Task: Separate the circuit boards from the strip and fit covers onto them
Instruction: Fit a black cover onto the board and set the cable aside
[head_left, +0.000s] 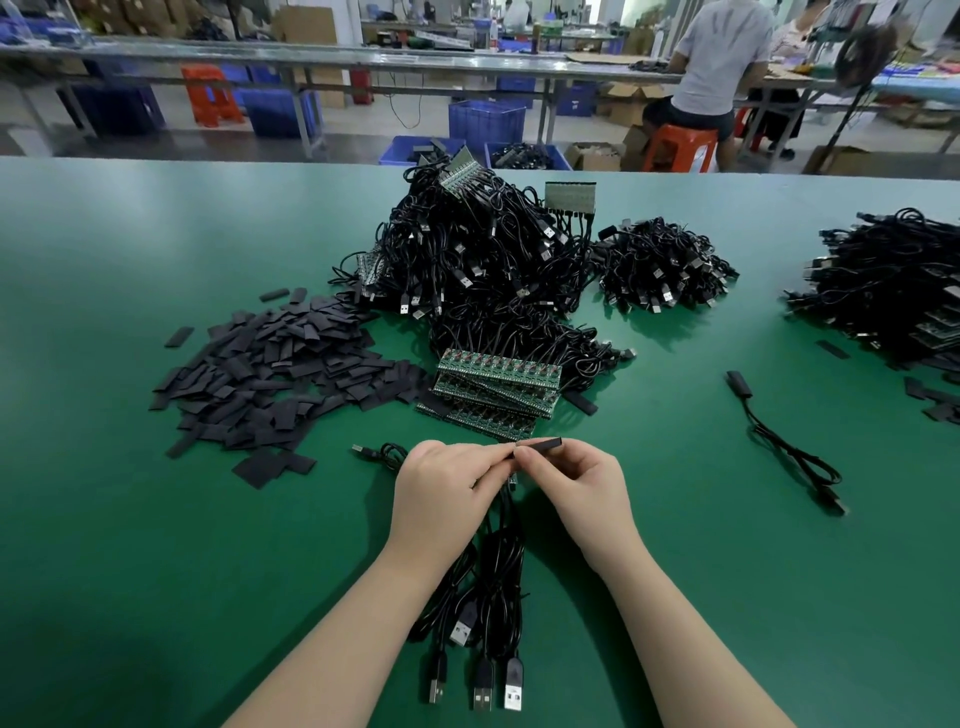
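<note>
A black cover (540, 445) is pinched between the left hand (441, 488) and right hand (574, 486), both curled round it, above the green bench (156, 571) (cables (498, 571) trail below), just before the stacked board strips (496, 395).

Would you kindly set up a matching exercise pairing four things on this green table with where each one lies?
Things:
1. loose black covers pile
2. stacked circuit board strips
3. single finished cable
4. USB plugs

Places:
A. near edge, between the forearms
B. left of the hands
C. lying alone, right of the hands
D. just beyond the hands, centre

Pairs: 1-B, 2-D, 3-C, 4-A
</note>
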